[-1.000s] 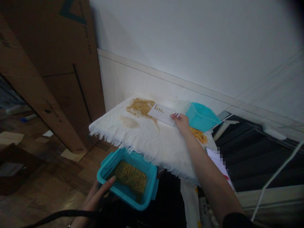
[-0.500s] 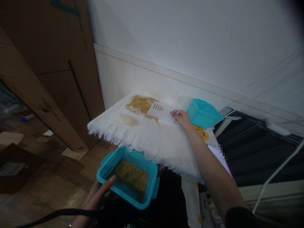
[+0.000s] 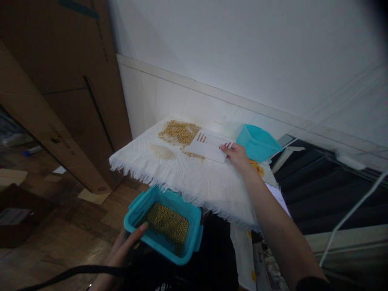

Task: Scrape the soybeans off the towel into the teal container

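My right hand (image 3: 237, 155) reaches across a white fringed cloth (image 3: 188, 178) and grips one end of a flat white slotted scraper (image 3: 208, 144). The scraper lies against a heap of yellow beans (image 3: 180, 131) at the cloth's far side, with a few beans trailing along its near edge. A small pile of white grains (image 3: 162, 151) sits to the left of it. Below the cloth's front edge my left hand (image 3: 125, 249) holds a teal plastic box (image 3: 165, 224) partly filled with beans, thumb over its rim.
A second teal tub (image 3: 257, 142) stands at the cloth's right corner. Large cardboard sheets (image 3: 60, 89) lean on the left over a wooden floor. A white wall rises behind. A dark surface and a white cable (image 3: 351, 220) lie to the right.
The scraper has been drawn a little toward me and to the right, dragging a few beans out of the heap. The teal box stays held under the cloth's edge.
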A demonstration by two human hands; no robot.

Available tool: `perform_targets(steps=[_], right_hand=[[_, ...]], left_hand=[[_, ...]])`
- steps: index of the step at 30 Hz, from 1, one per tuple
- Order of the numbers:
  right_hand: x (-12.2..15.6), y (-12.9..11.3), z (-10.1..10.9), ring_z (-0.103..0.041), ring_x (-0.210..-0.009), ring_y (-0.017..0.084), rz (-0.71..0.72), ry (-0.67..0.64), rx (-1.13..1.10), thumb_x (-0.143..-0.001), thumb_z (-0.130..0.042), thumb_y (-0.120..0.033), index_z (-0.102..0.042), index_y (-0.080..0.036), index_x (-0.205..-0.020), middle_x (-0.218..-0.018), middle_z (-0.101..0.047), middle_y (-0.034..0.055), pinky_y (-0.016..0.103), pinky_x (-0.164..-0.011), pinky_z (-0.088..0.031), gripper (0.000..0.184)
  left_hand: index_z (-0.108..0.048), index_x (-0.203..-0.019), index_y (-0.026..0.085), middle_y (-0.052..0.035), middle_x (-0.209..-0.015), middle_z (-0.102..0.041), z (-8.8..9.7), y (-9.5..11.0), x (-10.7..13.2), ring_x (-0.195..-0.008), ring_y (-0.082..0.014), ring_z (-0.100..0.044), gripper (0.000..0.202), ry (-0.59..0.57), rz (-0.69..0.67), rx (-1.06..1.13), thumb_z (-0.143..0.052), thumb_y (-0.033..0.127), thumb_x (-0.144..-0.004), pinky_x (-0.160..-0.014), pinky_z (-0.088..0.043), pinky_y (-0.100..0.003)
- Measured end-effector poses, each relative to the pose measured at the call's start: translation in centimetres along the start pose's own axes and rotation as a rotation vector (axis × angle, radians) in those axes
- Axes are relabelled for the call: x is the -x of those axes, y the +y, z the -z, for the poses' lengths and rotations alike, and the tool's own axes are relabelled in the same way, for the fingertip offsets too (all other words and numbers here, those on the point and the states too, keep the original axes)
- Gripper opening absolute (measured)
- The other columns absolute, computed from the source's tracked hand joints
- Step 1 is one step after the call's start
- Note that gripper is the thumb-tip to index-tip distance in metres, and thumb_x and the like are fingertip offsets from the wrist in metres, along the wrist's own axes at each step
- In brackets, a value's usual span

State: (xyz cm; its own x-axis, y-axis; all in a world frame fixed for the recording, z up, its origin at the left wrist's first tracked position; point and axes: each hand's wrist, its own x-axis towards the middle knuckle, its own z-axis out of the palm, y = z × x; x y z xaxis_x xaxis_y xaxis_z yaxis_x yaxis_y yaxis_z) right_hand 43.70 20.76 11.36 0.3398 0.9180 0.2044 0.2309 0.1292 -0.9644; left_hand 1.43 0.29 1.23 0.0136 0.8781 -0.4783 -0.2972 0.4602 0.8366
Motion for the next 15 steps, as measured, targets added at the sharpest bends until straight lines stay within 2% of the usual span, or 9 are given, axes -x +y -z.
perform_targets(steps=[4, 8, 11, 15], right_hand=[[0.3, -0.3, 0.6, -0.066, -0.074, 0.020, -0.005, 0.012, -0.034, -0.046, -0.092, -0.065, -0.074, -0.019, -0.081, -0.078, -0.074, 0.0019, 0.034, -0.067, -0.053, 0.060], [0.7, -0.5, 0.8, -0.062, -0.066, 0.017, 0.003, 0.047, 0.027, -0.047, -0.091, -0.065, -0.075, -0.018, -0.080, -0.070, -0.071, -0.0001, 0.030, -0.060, -0.049, 0.059], [1.0, -0.2, 1.1, -0.059, -0.062, 0.015, -0.005, 0.037, 0.060, -0.050, -0.089, -0.066, -0.076, -0.017, -0.079, -0.066, -0.069, -0.0010, 0.028, -0.057, -0.046, 0.058], [1.5, 0.3, 1.7, -0.062, -0.066, 0.017, 0.016, 0.050, 0.081, -0.051, -0.088, -0.068, -0.077, -0.017, -0.082, -0.072, -0.072, 0.0015, 0.029, -0.060, -0.049, 0.060]], left_hand=[[-0.078, -0.114, 0.032, -0.0071, -0.137, -0.075, -0.3, 0.1, 0.1, -0.148, -0.0469, -0.045, 0.069, -0.008, 0.002, 0.005, -0.097, 0.048, -0.049, -0.113, -0.052, -0.055], [-0.078, -0.116, 0.034, -0.0047, -0.143, -0.071, -0.4, -0.1, 0.0, -0.149, -0.0456, -0.044, 0.068, -0.007, 0.001, 0.005, -0.095, 0.049, -0.051, -0.113, -0.052, -0.054], [-0.078, -0.115, 0.035, -0.0038, -0.142, -0.072, -0.4, -0.3, -0.1, -0.149, -0.0448, -0.044, 0.067, -0.015, -0.007, 0.004, -0.095, 0.048, -0.052, -0.114, -0.051, -0.054], [-0.078, -0.118, 0.034, -0.0056, -0.138, -0.075, -0.9, -0.2, 0.2, -0.146, -0.0447, -0.049, 0.065, -0.007, 0.004, 0.014, -0.092, 0.051, -0.057, -0.111, -0.054, -0.054]])
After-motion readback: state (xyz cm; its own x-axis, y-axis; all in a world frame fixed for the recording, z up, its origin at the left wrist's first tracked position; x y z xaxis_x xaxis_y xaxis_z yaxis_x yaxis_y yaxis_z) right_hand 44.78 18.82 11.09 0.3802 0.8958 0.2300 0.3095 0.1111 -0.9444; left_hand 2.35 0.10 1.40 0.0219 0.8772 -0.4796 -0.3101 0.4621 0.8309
